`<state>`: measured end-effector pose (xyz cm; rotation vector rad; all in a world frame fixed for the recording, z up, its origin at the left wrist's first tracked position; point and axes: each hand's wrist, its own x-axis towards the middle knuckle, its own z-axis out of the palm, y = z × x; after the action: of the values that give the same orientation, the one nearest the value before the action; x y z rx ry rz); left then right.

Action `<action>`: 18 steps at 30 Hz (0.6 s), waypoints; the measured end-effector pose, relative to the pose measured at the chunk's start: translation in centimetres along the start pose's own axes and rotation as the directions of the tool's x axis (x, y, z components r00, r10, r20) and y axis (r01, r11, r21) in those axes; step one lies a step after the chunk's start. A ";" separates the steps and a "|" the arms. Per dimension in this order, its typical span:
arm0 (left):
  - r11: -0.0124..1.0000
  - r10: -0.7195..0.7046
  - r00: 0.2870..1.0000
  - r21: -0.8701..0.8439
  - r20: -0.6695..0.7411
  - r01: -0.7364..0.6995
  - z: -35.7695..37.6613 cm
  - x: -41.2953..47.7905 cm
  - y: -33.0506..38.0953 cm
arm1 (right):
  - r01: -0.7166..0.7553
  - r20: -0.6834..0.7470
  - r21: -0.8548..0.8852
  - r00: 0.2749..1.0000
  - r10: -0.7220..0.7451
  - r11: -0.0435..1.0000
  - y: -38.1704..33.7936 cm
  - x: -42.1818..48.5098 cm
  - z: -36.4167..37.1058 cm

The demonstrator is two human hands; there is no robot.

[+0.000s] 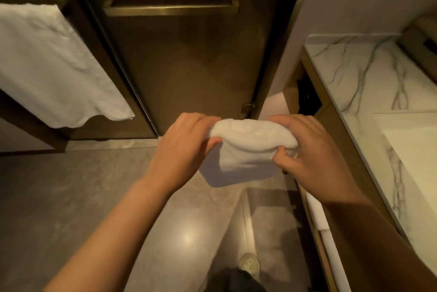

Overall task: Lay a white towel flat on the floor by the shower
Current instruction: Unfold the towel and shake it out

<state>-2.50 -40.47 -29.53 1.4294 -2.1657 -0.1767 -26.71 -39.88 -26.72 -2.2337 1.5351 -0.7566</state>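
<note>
Two bare forearms reach out from the bottom of the view, and below them a pale shoe (248, 263) stands on the grey floor (71, 197). Up ahead, the left hand (182, 147) has its fingers curled over the left end of the white towel (250, 147), thumb tucked underneath. The right hand (305, 149) grips the right end, fingers bunched into the cloth. The white towel is folded and held between the two hands, its lower part hanging in the air above the floor. Just beyond it stands the dark glass shower door (189, 67), a brass handle bar (170, 9) across its upper part. Off to the left a second towel (54, 67) hangs down beside the door. On the right, a marble counter (369, 74) runs alongside.
</note>
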 end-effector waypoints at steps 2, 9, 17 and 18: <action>0.999 -0.010 1.000 -0.031 -0.003 0.009 -2.3 -2.5 0.3 | 0.006 0.005 -0.048 1.000 -0.006 0.999 -3.3 -1.9 0.1; 0.997 0.058 0.998 0.054 0.003 -0.058 -11.6 -11.8 0.9 | -0.017 0.001 -0.035 1.000 0.017 0.999 -14.1 -9.5 2.5; 0.976 0.148 0.988 0.164 -0.032 -0.141 -20.5 -21.0 3.7 | -0.011 -0.060 0.093 0.998 0.017 0.996 -23.7 -16.9 2.8; 0.977 0.152 0.987 0.161 -0.047 -0.143 -21.3 -22.1 4.1 | 0.005 -0.076 0.094 0.997 0.002 0.996 -24.6 -17.7 2.5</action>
<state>11.26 -15.36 -17.80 1.3324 -2.2682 0.0914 -11.57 -14.49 -19.65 -2.1610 1.4986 -0.9046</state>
